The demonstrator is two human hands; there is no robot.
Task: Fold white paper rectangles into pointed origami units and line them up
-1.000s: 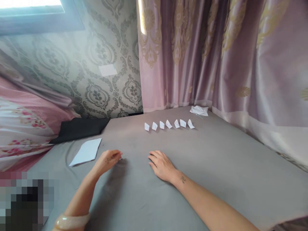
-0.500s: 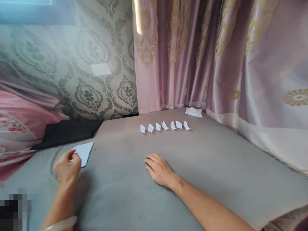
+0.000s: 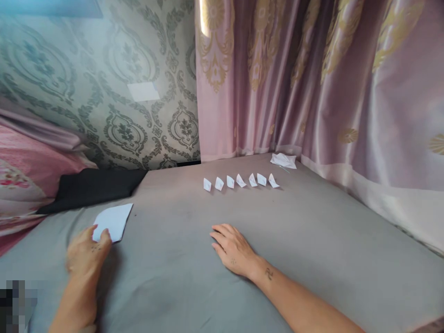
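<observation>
On the left, a small stack of white paper (image 3: pixel 116 219) lies on the grey sheet (image 3: pixel 166 277). My left hand (image 3: pixel 88 249) is at its near edge, thumb and index finger apart. I cannot tell whether the fingertips touch the paper, but nothing shows between them. My right hand (image 3: pixel 234 247) rests palm down on the sheet near the middle, its fingers stretched out and holding nothing. Beyond it stands a row of several small folded white paper pieces (image 3: pixel 240 181).
Farther back lies a crumpled white paper (image 3: pixel 283 160) with a thin stick beside it. A black cloth (image 3: pixel 100 187) and pink bedding (image 3: pixel 34 162) are at the left. Patterned wallpaper (image 3: pixel 166 92) and a pink curtain (image 3: pixel 222 115) border the far side.
My left hand has moved a little left and nearer to me, its thumb and index finger spreading apart, so more of the paper stack shows. The view has shifted slightly; my right hand stays put.
</observation>
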